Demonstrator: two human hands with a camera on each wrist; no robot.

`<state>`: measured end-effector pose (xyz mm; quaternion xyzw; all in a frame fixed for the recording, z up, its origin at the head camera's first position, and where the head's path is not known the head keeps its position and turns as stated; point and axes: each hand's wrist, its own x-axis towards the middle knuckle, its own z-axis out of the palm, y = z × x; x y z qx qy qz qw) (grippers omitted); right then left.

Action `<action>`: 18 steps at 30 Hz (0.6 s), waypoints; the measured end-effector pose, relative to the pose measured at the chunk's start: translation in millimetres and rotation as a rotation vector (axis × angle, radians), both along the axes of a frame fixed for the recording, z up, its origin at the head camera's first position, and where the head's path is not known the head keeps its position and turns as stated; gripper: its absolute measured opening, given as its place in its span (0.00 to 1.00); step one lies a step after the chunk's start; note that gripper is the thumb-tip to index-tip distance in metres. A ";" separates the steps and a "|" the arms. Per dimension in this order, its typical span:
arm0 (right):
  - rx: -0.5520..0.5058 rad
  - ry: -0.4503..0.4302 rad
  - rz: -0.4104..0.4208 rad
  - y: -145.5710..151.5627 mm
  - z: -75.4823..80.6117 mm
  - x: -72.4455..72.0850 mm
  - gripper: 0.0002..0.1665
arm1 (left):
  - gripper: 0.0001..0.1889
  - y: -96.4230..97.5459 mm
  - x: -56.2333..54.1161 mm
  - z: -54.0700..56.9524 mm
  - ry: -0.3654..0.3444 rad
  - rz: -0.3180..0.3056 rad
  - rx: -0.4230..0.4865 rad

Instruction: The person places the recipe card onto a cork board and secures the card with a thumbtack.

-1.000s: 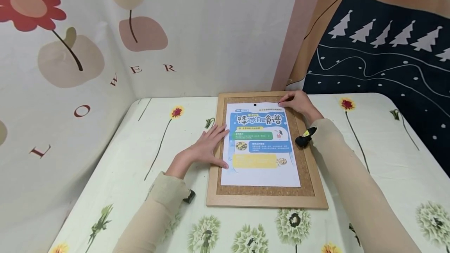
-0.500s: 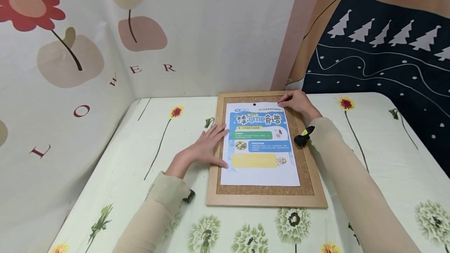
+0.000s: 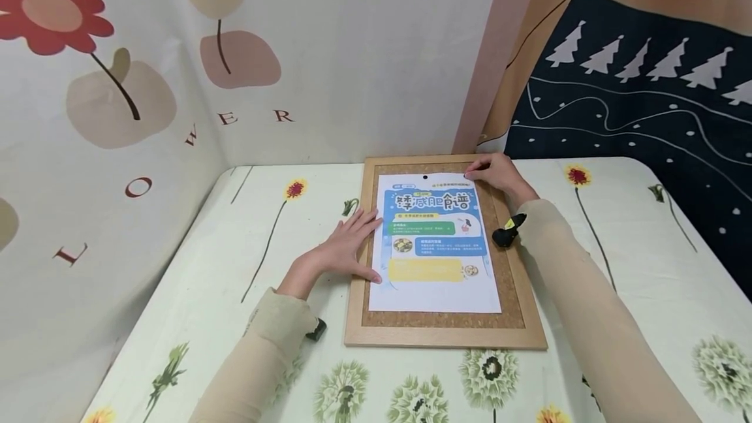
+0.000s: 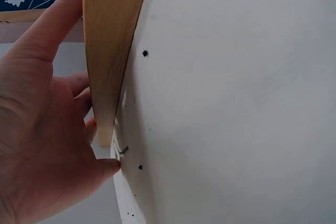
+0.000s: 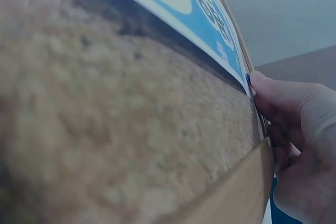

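Note:
A printed sheet [image 3: 437,296] with blue, green and yellow blocks and Chinese lettering covers much of a wood-framed cork board [image 3: 514,309]. One black round-headed pin [image 3: 425,177] sits at the sheet's top middle. At the sheet's upper right corner, my right hand [image 3: 496,172] pinches a small dark pin [image 5: 248,77] between thumb and finger; only a bit of it shows. My left hand [image 3: 343,247] spreads over the board's left side, with fingertips and thumb at the sheet's left edge. In the left wrist view, its fingers lie along the wooden frame [image 4: 113,40].
A pale flowered cloth [image 3: 205,266] covers the table under the board. Behind stands a white printed curtain [image 3: 364,51], and a dark one with white trees [image 3: 634,116] hangs at the right. Black wrist devices sit at both cuffs.

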<state>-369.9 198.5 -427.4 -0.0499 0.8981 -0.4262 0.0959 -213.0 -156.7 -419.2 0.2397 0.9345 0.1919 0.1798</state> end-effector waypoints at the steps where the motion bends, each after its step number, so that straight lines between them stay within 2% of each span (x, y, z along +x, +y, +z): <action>1: 0.001 0.003 0.003 -0.2 0.1 0.4 0.15 | 0.63 0.1 0.0 0.0 -0.001 0.001 -0.001; 18: -0.016 0.065 0.020 -0.6 -3.8 2.6 0.10 | 0.63 0.4 1.7 1.9 0.007 0.003 -0.013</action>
